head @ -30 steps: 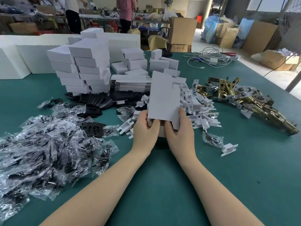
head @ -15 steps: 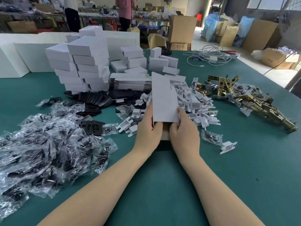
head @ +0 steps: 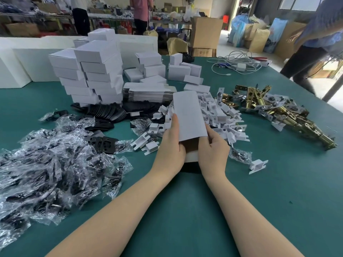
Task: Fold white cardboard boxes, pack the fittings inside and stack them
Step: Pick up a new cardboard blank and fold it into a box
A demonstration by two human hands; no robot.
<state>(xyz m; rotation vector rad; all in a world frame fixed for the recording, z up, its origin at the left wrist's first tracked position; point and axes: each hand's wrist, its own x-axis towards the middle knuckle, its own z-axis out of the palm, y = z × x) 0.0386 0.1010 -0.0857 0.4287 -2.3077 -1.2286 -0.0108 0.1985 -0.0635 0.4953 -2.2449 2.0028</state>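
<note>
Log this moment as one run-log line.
step: folding box | left hand: holds white cardboard box blank | right hand: holds same blank | blank: upright, partly opened | packed: not yet

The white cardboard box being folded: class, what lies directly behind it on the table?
Behind the white cardboard box, held by the left hand and right hand, lies a heap of small white plastic fittings. The box hides the heap's middle.

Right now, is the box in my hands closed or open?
Open: the box is a sleeve, its near end gaping between both hands, no flaps tucked.
</note>
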